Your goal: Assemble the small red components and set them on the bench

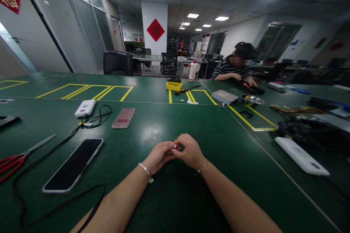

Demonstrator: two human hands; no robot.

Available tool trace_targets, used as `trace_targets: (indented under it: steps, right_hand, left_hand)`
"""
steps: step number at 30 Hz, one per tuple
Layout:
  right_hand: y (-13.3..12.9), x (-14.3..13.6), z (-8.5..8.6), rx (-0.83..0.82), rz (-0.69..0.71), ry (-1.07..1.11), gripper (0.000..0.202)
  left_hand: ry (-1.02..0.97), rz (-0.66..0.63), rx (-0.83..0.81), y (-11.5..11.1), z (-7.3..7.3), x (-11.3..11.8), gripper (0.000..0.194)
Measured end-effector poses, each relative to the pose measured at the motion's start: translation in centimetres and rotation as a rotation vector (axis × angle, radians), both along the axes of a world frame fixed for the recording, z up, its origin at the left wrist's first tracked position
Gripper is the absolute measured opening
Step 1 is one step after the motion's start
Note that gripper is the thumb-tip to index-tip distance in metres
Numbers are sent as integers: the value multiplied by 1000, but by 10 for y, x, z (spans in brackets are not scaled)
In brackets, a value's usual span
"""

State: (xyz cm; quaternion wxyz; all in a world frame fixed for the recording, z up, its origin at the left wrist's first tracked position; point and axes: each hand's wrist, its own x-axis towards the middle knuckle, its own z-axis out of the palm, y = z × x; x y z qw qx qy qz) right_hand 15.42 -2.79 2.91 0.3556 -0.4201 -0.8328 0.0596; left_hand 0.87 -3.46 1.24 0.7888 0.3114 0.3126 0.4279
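At table centre, head cam: left hand (pixel 158 156) and right hand (pixel 190 151) were brought together, fingertips of both pinching a small red-orange item (pixel 175 146) just above the green table (pixel 153 131); item too small to ID. Silver bracelet on each wrist. L of hands lay a black phone (pixel 75 164) face up, black cable (pixel 49 153) looping round it, red scissors (pixel 16 158) at far L. White power bank (pixel 85 108) marked "15", w/ blurred card (pixel 123 118) beside it. Yellow tray (pixel 174 86) further back. White device (pixel 300 156) at R. Another person (pixel 235 67) sat at far R side. Red diamond sign (pixel 155 30) on pillar, writing unreadable.
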Motion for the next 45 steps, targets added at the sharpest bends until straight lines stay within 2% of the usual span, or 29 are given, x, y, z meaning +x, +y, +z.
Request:
trace_targets:
  steps: [4, 7, 13, 17, 24, 34, 40, 45]
  right_hand:
    - [0, 2, 5, -1, 57, 73, 18]
    - [-1, 2, 7, -11, 81, 103, 21]
    - [-5, -4, 6, 40, 49, 55, 19]
    - [-6, -5, 6, 73, 57, 37, 14]
    - [-4, 0, 8, 42, 69, 92, 29]
    - [-5, -2, 8, 15, 64, 67, 15]
    - [-4, -1, 9, 10, 55, 70, 16]
    - [-4, 0, 8, 5, 53, -18, 15]
  left_hand:
    - [-143, -79, -89, -1, 4, -5, 18]
    - [-212, -122, -93, -1, 4, -7, 18]
    - [-145, -58, -47, 1, 0, -4, 18]
    - [-146, -62, -45, 0, -3, -2, 19]
    - [-253, -120, -50, -1, 0, -7, 18]
    - [-87, 10, 15, 2, -1, -4, 12]
    - [-82, 12, 29, 2, 2, -5, 11]
    - [23, 40, 52, 2, -1, -4, 12]
